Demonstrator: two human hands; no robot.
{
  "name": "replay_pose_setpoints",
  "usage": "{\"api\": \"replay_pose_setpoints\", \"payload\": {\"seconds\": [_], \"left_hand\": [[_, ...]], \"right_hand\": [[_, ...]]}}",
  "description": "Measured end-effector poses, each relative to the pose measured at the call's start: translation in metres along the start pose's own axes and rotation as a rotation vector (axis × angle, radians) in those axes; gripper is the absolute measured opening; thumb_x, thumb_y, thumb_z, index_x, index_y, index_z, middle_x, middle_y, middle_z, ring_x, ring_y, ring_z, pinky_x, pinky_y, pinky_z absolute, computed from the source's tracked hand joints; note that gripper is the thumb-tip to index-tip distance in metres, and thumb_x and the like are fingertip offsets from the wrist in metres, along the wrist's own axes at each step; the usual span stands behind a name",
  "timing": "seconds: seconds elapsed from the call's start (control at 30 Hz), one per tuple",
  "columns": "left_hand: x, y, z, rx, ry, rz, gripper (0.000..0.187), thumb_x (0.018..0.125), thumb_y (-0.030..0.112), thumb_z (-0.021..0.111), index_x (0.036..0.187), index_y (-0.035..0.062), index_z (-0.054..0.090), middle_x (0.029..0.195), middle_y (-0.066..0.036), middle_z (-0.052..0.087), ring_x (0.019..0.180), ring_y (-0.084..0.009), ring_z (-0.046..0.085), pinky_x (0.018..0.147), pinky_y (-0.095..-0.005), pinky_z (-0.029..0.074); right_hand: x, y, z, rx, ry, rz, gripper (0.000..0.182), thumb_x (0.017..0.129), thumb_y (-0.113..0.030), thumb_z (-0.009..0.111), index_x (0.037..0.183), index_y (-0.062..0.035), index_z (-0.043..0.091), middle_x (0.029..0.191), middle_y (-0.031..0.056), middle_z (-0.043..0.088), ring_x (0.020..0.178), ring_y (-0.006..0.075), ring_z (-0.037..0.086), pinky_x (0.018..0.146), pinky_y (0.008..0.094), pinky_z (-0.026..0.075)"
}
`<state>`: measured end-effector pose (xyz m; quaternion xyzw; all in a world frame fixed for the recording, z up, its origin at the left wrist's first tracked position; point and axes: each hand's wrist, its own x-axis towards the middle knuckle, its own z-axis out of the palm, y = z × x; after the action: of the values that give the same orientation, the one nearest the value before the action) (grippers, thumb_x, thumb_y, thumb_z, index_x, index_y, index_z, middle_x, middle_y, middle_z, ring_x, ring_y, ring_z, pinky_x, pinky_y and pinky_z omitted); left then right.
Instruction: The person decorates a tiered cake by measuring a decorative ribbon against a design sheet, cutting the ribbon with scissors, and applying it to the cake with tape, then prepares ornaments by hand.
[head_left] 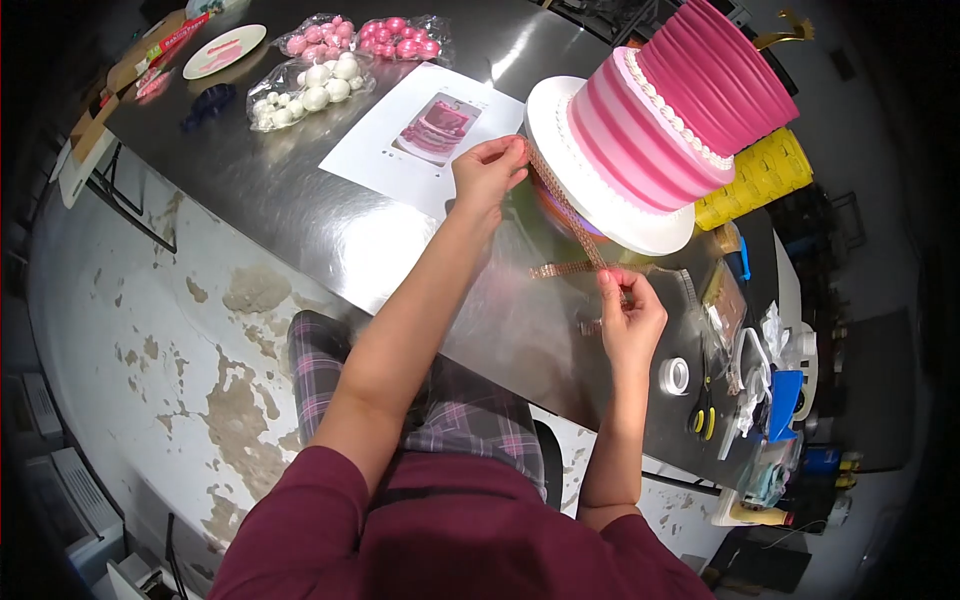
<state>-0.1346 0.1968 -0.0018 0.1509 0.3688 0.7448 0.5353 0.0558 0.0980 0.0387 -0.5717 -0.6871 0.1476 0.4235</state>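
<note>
A tall two-tier cake [650, 125] with pink stripes below and ridged deep pink above stands on a round white cake board [640, 230]. A glittery rose-gold ribbon [568, 208] runs along the board's near edge. At the board's left side, my left hand [487, 175] pinches one part of the ribbon between thumb and fingers. Lower right, my right hand [632, 315] is closed on the ribbon in front of the board. The ribbon's loose length trails on the metal table around my right hand. A stand beneath the board is mostly hidden.
A printed cake photo [437, 128] lies left of the cake. Bags of white balls [315, 92] and pink balls [405, 38] sit farther back, near a plate [224, 52]. On the right are a tape roll [674, 376], scissors [704, 412] and a yellow roll [760, 180].
</note>
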Motion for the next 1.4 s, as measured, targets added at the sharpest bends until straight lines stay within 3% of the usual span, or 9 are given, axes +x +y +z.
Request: {"api": "replay_pose_setpoints", "payload": {"seconds": [0.1, 0.37, 0.5, 0.67, 0.87, 1.4], "left_hand": [[0.002, 0.0, 0.0, -0.004, -0.03, -0.021, 0.021, 0.079, 0.01, 0.066, 0.096, -0.002, 0.061, 0.085, -0.008, 0.062, 0.071, -0.0116, 0.06, 0.062, -0.0202, 0.052], [0.002, 0.004, 0.001, -0.024, -0.075, -0.076, 0.023, 0.08, 0.01, 0.064, 0.099, -0.0026, 0.058, 0.093, -0.009, 0.062, 0.081, -0.0149, 0.061, 0.072, -0.024, 0.053], [0.004, 0.002, 0.001, -0.058, -0.054, -0.053, 0.02, 0.08, 0.007, 0.064, 0.094, -0.0049, 0.059, 0.087, -0.01, 0.062, 0.073, -0.0142, 0.061, 0.067, -0.0234, 0.054], [0.003, 0.004, -0.001, 0.019, -0.078, -0.085, 0.024, 0.081, 0.011, 0.064, 0.1, -0.0018, 0.057, 0.091, -0.01, 0.063, 0.08, -0.0156, 0.063, 0.071, -0.0241, 0.053], [-0.001, 0.008, 0.001, 0.069, -0.074, -0.076, 0.026, 0.081, 0.014, 0.065, 0.1, -0.0018, 0.057, 0.09, -0.011, 0.064, 0.077, -0.0161, 0.064, 0.066, -0.0224, 0.052], [-0.003, 0.009, 0.002, 0.025, -0.075, -0.072, 0.024, 0.081, 0.01, 0.063, 0.099, -0.0039, 0.055, 0.09, -0.013, 0.062, 0.073, -0.0186, 0.064, 0.063, -0.0245, 0.055]], "right_hand": [[0.0, 0.01, 0.003, 0.063, 0.014, -0.036, 0.017, 0.078, -0.014, 0.067, 0.076, 0.0016, 0.061, 0.079, 0.0098, 0.065, 0.061, 0.0112, 0.058, 0.057, 0.0236, 0.047], [0.002, 0.021, 0.003, 0.0, 0.041, -0.141, 0.015, 0.077, -0.01, 0.067, 0.072, 0.0011, 0.059, 0.095, 0.0177, 0.064, 0.085, 0.0213, 0.064, 0.068, 0.0275, 0.049], [0.002, 0.023, 0.005, -0.029, 0.049, -0.157, 0.014, 0.076, -0.009, 0.067, 0.071, 0.0011, 0.058, 0.099, 0.019, 0.063, 0.091, 0.0248, 0.063, 0.072, 0.0291, 0.049], [0.002, 0.025, 0.007, -0.019, 0.064, -0.163, 0.014, 0.076, -0.008, 0.067, 0.07, 0.0012, 0.058, 0.099, 0.0192, 0.063, 0.09, 0.0231, 0.063, 0.073, 0.0289, 0.049], [0.004, 0.034, 0.009, 0.004, 0.066, -0.195, 0.017, 0.077, -0.009, 0.066, 0.069, 0.0013, 0.056, 0.1, 0.0189, 0.063, 0.088, 0.0215, 0.063, 0.069, 0.0276, 0.049], [0.003, 0.036, 0.007, 0.089, -0.014, -0.15, 0.02, 0.08, -0.01, 0.063, 0.067, 0.0003, 0.052, 0.11, 0.0187, 0.059, 0.079, 0.0131, 0.063, 0.066, 0.0226, 0.047]]}}
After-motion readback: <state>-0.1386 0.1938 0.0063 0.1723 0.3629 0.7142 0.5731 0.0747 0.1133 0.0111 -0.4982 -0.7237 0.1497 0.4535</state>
